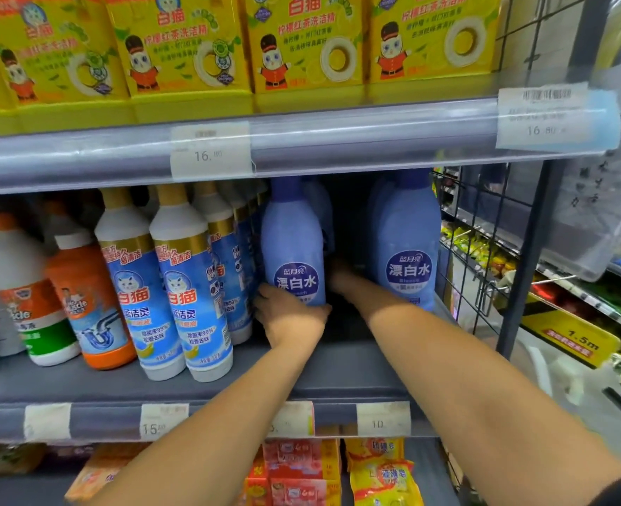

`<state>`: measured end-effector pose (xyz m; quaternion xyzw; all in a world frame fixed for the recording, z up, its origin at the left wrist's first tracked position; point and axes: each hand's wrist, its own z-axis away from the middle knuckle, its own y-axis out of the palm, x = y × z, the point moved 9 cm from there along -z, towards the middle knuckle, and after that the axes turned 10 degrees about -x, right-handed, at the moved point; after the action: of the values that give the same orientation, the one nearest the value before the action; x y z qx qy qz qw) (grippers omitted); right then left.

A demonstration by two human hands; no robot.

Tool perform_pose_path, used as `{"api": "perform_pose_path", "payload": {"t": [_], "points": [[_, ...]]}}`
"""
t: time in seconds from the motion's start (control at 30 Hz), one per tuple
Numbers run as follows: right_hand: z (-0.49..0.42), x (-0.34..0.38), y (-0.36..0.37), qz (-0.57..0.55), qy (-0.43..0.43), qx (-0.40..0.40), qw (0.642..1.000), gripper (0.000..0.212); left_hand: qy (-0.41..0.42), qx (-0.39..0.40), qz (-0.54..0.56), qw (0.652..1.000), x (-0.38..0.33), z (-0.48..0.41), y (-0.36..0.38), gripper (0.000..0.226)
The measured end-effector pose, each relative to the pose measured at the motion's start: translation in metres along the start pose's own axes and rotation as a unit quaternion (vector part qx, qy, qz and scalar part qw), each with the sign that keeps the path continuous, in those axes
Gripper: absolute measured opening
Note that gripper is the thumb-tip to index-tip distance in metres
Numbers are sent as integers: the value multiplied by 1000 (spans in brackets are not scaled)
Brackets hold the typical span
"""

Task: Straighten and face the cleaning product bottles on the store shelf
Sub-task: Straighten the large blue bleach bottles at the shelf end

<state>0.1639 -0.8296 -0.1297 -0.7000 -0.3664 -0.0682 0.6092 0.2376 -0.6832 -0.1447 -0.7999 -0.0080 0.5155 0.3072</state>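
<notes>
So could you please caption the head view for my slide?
Left hand grips a blue bleach bottle while the right hand reaches behind it.

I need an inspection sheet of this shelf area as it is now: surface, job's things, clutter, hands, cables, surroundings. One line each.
Surface: grey middle shelf, bare at the front between the two arms.
Job's things: left bleach bottle upright, label forward; right bleach bottle upright, label forward; a dark gap between them.
Clutter: nothing seen loose on the shelf; white-and-blue cleaner bottles lean slightly; orange drain cleaner bottle tilted.
Hands: left hand grips the left bleach bottle's base; right hand reaches into the gap, fingers hidden.
Cables: nothing seen.
Surroundings: yellow detergent packs above; price tags on the rails; wire side panel at right.
</notes>
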Motion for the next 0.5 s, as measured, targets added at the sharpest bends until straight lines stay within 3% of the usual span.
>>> {"api": "perform_pose_path", "payload": {"t": [0.17,0.37,0.5], "points": [[59,-4,-18,71,-28,54,996,30,-21,11,28,999,2,-15,10,99],[165,-32,-62,93,-97,62,989,53,17,12,67,998,-10,-23,21,100],[204,-52,-70,154,-115,26,981,74,23,19,97,995,-16,-27,31,99]]}}
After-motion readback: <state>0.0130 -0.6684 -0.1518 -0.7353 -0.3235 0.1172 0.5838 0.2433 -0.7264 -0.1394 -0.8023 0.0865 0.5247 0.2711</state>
